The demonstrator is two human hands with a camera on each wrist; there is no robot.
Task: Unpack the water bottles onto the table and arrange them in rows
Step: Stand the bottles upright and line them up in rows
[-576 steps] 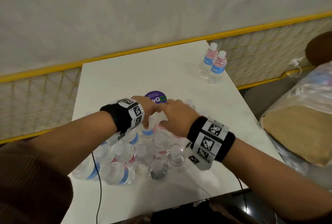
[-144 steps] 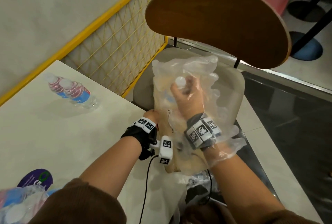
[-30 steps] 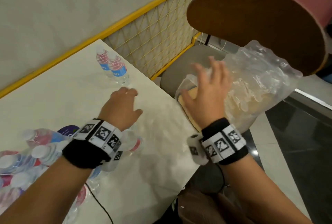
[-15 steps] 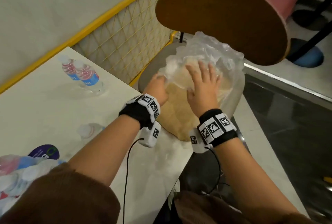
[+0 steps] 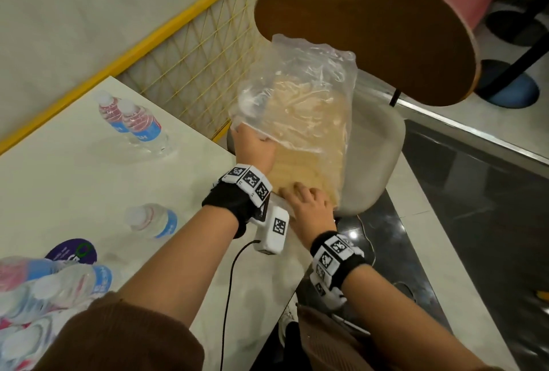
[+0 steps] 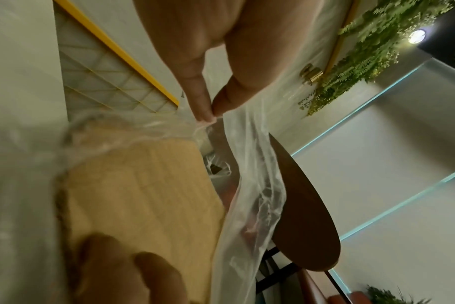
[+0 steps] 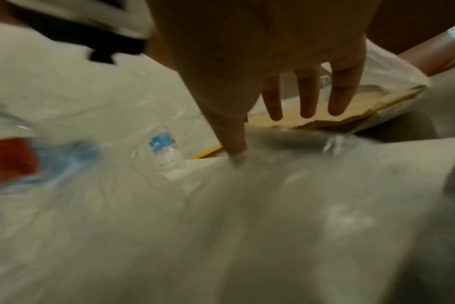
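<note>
An emptied clear plastic wrap [image 5: 300,94] with a cardboard tray [image 5: 309,162] inside lies on the chair seat [image 5: 374,144]. My left hand [image 5: 252,144] pinches the wrap's film [image 6: 213,121] between thumb and fingertip. At the wrap's near edge my right hand [image 5: 309,201] grips the film, thumb dug in and three fingers [image 7: 309,96] stretched over the cardboard [image 7: 299,117]. Two bottles [image 5: 133,124] stand at the table's far edge. A single bottle [image 5: 151,220] stands nearer. A wrapped pack of bottles [image 5: 44,290] sits at the lower left.
The white table [image 5: 74,180] ends just left of the chair. Behind the wrap rises the chair's brown round backrest [image 5: 371,28]. A yellow mesh fence [image 5: 193,52] runs along the wall. A purple round sticker [image 5: 74,251] lies by the pack. Dark floor lies to the right.
Half a second ago both hands lay on top of the wrap. Now the left pinches its left side, the right has drawn back to the near edge, and the film stands up taller.
</note>
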